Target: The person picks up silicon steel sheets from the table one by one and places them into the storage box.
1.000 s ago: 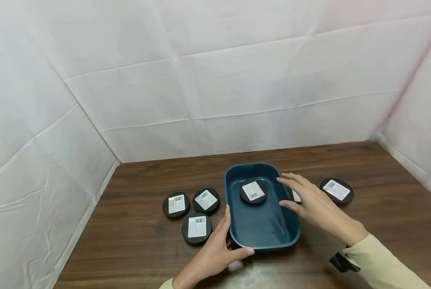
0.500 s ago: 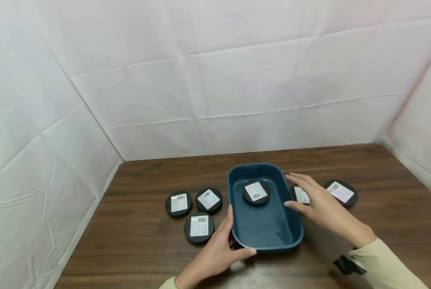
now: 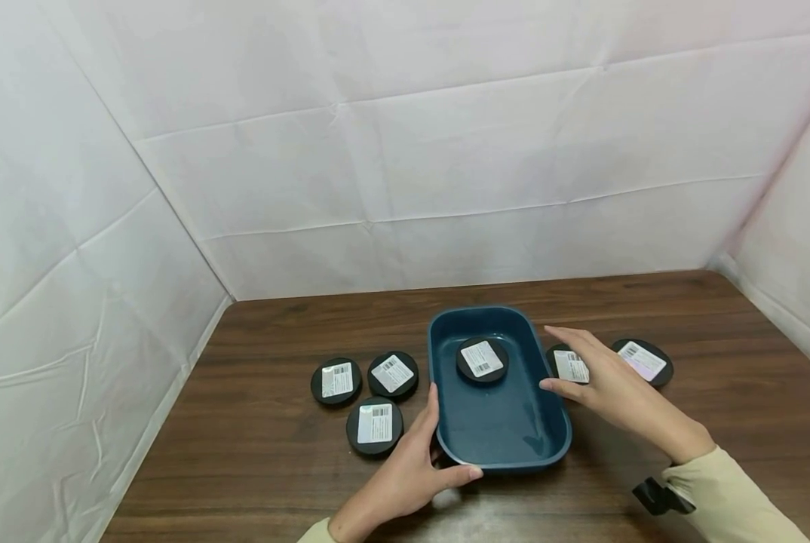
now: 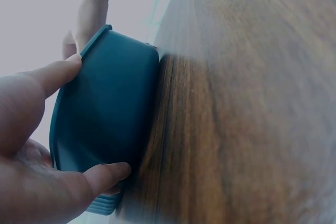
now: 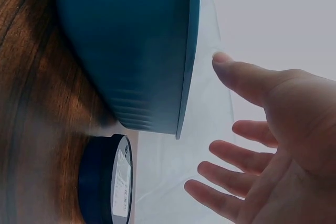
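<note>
On your left, three black discs lie label up on the wooden table (image 3: pixel 256 430): the leftmost disc (image 3: pixel 337 381), the nearer disc (image 3: pixel 374 427) beside your left hand (image 3: pixel 408 471), and the third disc (image 3: pixel 392 375) beyond it. That hand grips the blue tray (image 3: pixel 493 434) by its near left corner, thumb on the near rim. The tray sits upright, mouth up, its long axis running away from you and angled slightly left at the far end; inside, toward that end, the tray's disc (image 3: pixel 482 361) lies flat. Right of it is a part-covered disc (image 3: pixel 571 366), its gap to the wall hard to judge. Your right hand (image 3: pixel 609 388) is relaxed, fingers spread, thumb just off the right rim, and the rightmost disc (image 3: pixel 642 362) lies beyond
</note>
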Available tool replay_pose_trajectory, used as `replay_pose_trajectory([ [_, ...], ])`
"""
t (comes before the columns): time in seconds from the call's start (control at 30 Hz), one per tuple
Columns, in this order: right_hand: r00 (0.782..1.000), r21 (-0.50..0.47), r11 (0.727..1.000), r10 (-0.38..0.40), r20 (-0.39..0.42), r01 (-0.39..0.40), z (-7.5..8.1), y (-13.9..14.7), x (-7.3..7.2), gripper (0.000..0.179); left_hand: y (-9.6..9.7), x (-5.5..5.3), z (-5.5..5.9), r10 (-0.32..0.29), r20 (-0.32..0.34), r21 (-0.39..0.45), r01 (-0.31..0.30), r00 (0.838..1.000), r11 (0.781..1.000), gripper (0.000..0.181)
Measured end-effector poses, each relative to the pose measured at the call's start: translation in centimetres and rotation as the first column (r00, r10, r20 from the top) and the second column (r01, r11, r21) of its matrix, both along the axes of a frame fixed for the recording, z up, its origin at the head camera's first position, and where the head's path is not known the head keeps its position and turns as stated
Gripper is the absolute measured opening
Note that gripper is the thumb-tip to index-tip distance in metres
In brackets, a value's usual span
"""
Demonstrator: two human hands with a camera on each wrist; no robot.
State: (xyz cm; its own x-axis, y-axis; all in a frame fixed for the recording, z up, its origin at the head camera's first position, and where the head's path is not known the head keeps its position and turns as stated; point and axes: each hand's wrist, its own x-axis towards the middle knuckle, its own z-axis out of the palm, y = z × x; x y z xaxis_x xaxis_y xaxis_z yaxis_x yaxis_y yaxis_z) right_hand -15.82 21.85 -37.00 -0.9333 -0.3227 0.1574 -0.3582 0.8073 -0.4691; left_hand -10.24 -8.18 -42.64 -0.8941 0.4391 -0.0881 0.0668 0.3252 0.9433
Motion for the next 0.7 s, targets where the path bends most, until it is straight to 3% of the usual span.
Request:
replay_pose_trajectory([
  [0.43,0.998,-0.012,0.999,-0.038,0.046,0.039,-0.3,0.6,-0.5,0.085,0.0,0.0,0.0,-0.002,-0.005,-0.006,0.002,1.0,1.0,0.115],
  [0.7,0.999,-0.027,1.0,-0.012,0.031,0.013,-0.6,1.3,-1.3,0.081,0.0,0.0,0.1,0.007,-0.002,-0.002,-0.007,1.0,1.0,0.116],
])
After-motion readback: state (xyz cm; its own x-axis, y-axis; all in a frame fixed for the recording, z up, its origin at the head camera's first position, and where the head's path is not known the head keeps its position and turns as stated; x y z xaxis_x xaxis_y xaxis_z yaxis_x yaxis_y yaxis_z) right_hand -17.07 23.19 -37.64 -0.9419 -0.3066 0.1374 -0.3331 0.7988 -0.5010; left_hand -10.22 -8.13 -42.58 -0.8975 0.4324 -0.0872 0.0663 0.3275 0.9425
